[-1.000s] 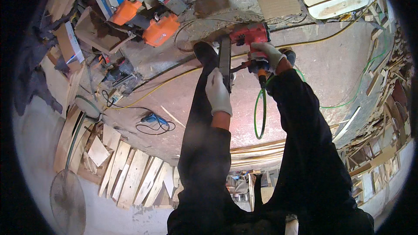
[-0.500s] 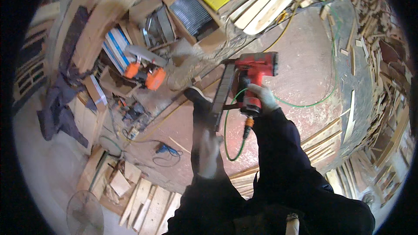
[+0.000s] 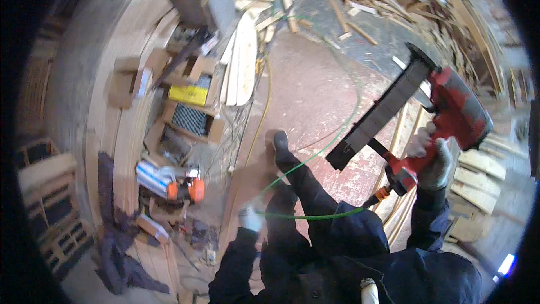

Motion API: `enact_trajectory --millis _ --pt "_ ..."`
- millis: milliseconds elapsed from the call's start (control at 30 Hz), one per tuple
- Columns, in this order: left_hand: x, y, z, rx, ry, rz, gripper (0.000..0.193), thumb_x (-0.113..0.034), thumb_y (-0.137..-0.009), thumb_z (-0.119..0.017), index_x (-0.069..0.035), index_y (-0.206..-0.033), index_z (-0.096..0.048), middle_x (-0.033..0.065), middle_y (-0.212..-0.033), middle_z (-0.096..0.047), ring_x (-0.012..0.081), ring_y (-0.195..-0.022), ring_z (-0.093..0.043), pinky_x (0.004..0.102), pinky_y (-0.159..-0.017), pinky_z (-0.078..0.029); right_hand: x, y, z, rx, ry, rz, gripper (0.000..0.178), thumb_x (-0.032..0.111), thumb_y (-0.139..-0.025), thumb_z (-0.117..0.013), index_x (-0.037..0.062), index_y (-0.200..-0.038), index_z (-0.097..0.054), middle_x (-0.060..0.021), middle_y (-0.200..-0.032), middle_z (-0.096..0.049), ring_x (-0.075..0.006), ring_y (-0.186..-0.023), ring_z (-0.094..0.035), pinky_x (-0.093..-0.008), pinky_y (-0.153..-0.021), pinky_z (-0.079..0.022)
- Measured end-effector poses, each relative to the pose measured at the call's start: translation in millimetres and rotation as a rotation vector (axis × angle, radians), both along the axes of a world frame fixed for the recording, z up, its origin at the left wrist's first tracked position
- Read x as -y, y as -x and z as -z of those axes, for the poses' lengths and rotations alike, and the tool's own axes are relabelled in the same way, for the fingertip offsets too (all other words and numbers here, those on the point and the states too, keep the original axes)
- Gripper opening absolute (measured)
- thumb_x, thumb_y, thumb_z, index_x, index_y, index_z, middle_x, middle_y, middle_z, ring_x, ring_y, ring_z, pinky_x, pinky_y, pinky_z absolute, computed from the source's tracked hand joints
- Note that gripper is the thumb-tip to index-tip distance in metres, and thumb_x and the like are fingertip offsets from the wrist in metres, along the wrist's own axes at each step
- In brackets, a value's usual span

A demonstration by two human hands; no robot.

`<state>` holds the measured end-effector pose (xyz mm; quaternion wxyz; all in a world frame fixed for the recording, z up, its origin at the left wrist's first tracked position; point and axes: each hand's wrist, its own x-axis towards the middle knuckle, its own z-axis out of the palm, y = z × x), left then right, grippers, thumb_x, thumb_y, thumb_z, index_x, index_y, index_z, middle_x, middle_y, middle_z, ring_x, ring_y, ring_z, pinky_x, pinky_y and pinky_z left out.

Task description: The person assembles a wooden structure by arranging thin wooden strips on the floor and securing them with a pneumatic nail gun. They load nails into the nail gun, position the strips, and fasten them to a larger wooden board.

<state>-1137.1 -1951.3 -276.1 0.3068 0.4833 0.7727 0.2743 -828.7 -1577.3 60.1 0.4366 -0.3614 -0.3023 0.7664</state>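
My gloved right hand (image 3: 437,160) is wrapped round the handle of a red pneumatic nail gun (image 3: 458,107), held up at the right. The long dark magazine (image 3: 379,112) slants down to the left from its nose. An orange fitting (image 3: 383,193) joins the tool's base to a green air hose (image 3: 315,216). My gloved left hand (image 3: 251,218), low and left of my legs, is closed on that hose where it bends back; its fingers are slightly blurred. From there the hose runs up across the reddish floor.
An orange-and-grey nail gun (image 3: 194,187) lies at the left beside open cartons, one with metal nail strips (image 3: 191,119). Pale boards (image 3: 243,67) lie beyond. Wood scraps (image 3: 388,5) are heaped at the far right. A yellow hose (image 3: 267,95) crosses the floor; planks (image 3: 478,183) lie at right.
My view has turned to the right. The red nail gun is now farther right and tilted. My left hand has gone from beside the magazine to the green hose, which is drawn out leftward.
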Motion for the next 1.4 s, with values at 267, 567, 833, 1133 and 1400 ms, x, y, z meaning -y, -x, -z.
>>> enact_trajectory --millis 267,567,833,1133,1400 --pt "-102.3 127.6 -52.8 0.444 -0.034 -0.62 0.01 -0.008 -0.095 -0.06 -0.006 -0.098 -0.07 0.0073 -0.092 -0.066 0.0209 -0.085 -0.064 0.0309 -0.078 -0.052 46.0 -230.4 -61.8 0.101 0.056 0.549 0.017 0.027 -0.098 -0.063 0.0129 -0.102 -0.055 0.0041 -0.078 -0.044 -0.0106 -0.064 -0.045 -0.0301 -0.062 -0.041" --pt "-284.1 -7.1 -195.3 -0.607 0.099 0.087 0.024 -0.016 -0.099 -0.054 -0.002 -0.11 -0.071 0.0182 -0.108 -0.069 0.0365 -0.102 -0.066 0.0454 -0.093 -0.052 95.3 -501.2 31.3 1.625 -0.102 0.343 0.023 0.024 -0.092 -0.067 0.0006 -0.09 -0.066 -0.0145 -0.082 -0.073 -0.0315 -0.074 -0.072 -0.0425 -0.067 -0.055" --pt "-408.1 -167.2 -217.0 -0.7 -0.071 0.184 0.022 -0.02 -0.096 -0.057 -0.008 -0.104 -0.074 0.0153 -0.102 -0.071 0.0355 -0.095 -0.067 0.0447 -0.088 -0.053 159.0 -664.4 125.8 1.627 0.352 -0.955 0.038 0.035 -0.085 -0.062 0.0092 -0.11 -0.074 -0.0192 -0.113 -0.074 -0.0362 -0.104 -0.071 -0.0472 -0.093 -0.055" --pt "-522.5 -270.4 -167.6 -0.607 0.382 0.299 0.029 -0.025 -0.092 -0.061 0.0 -0.096 -0.074 0.0208 -0.088 -0.073 0.0406 -0.084 -0.069 0.0498 -0.077 -0.054 279.3 -722.0 155.4 1.321 1.017 -0.679 0.036 0.032 -0.08 -0.073 -0.0014 -0.093 -0.076 -0.0175 -0.079 -0.075 -0.0296 -0.071 -0.075 -0.0397 -0.064 -0.059" --pt "-752.2 -493.1 -50.4 -0.653 0.304 1.053 0.03 -0.034 -0.089 -0.065 -0.006 -0.091 -0.076 0.0172 -0.084 -0.073 0.0311 -0.079 -0.07 0.0459 -0.075 -0.055 274.0 -694.7 175.9 1.427 0.516 -0.718 0.024 0.034 -0.09 -0.064 0.0121 -0.089 -0.075 -0.0109 -0.078 -0.074 -0.0348 -0.074 -0.073 -0.049 -0.069 -0.058"
